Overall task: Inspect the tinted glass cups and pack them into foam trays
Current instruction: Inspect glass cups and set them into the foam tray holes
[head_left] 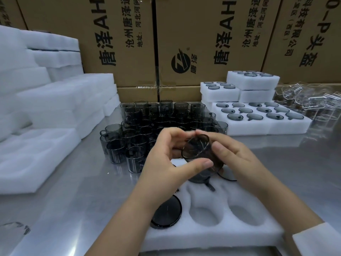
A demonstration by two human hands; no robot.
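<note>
A dark tinted glass cup (198, 150) is held tilted above the near foam tray (208, 235), its mouth turned toward me. My left hand (169, 161) grips its left side, thumb under the rim and fingers over the top. My right hand (238, 156) holds its right side. The tray has a cup (166, 213) seated at its left, another cup (201, 179) partly hidden under my hands, and several empty pockets. A crowd of loose tinted cups (156, 124) stands on the steel table behind my hands.
Filled foam trays (289, 126) are stacked at the back right, beside clear glass pieces (310, 100). Empty foam trays (36, 145) are piled at the left. Cardboard boxes (203, 43) wall off the back. Bare steel table (304, 163) lies to the right.
</note>
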